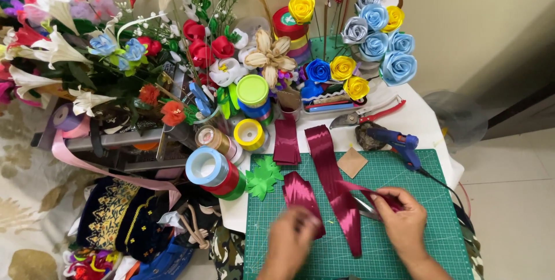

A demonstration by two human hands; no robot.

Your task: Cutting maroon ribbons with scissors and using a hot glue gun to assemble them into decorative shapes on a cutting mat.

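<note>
The green gridded cutting mat (404, 222) covers the white tabletop (422, 121). On it lies the long maroon satin ribbon strip (332, 181), running diagonally. The right hand (402, 219) pinches its folded end, grip clamped; keep the fold taut. The left hand (292, 236) presses a short maroon ribbon piece (300, 193), fingers together; hold it flat

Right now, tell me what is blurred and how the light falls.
Head view: left hand smeared by motion blur over a maroon ribbon piece; right hand slightly soft; green cutting mat and ribbon flowers sharp; light even, shadows faint, no glare.
</note>
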